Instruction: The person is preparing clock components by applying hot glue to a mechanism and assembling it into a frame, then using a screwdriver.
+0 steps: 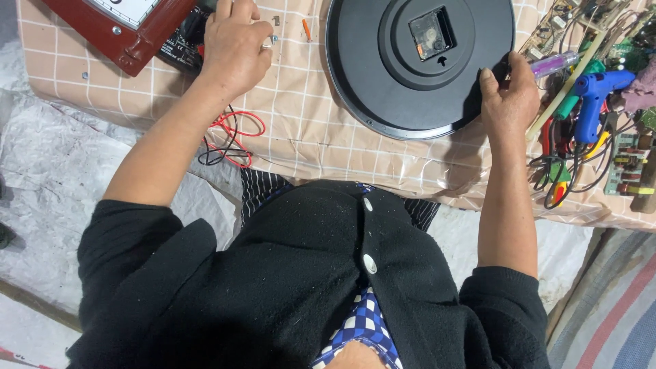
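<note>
Red-framed clock (119,27) at far left of bench (307,130), black multimeter (181,44) just beside it. Left hand (236,48) rests on multimeter, fingers curled; whether its grip is closed on anything, can't tell. Red and black leads (229,140) trail below. Round black wall clock (418,65) lies face-down mid-bench, movement module (430,34) exposed. Right hand (509,92) grip clamped on its right rim. Blue glue gun (596,92) near right edge.

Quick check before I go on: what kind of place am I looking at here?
Probably an informal repair bench for clocks and small electronics. A round black plastic wall clock lies face down with its movement exposed, green circuit boards sit at the right edge, and a blue glue gun lies among tangled wires.
</note>
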